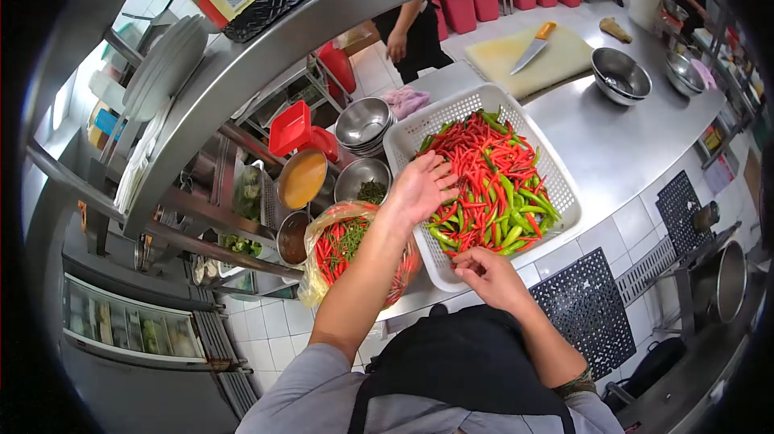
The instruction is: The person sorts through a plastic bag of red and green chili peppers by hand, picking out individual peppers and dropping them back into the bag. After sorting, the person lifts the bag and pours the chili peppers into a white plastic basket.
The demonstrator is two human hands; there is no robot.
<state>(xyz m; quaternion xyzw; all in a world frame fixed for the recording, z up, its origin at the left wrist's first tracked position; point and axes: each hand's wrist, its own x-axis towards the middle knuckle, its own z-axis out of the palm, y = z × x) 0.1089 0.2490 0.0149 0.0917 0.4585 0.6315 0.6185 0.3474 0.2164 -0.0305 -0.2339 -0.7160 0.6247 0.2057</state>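
A white perforated plastic basket (568, 184) on the steel counter holds a heap of red chili peppers (476, 152) and green chili peppers (508, 212). My left hand (421, 189) is over the basket's left side, palm turned up and fingers spread, with nothing seen in it. At the near rim, my right hand (490, 277) has its fingers curled in beside the lowest chilies; whatever they pinch is hidden. Under my left forearm sits a clear plastic bag (318, 281) full of red chilies and green stems. A steel bowl (351, 180) with dark green stems stands beyond the bag.
Farther back lie a cutting board (556, 67), a knife (533, 48) with an orange handle and metal bowls (621, 77). Stacked steel bowls (363, 123) and a pot of orange liquid (304, 180) stand left. A metal shelf (266, 39) arches overhead. Another person's hand (397, 45) hangs beyond the counter.
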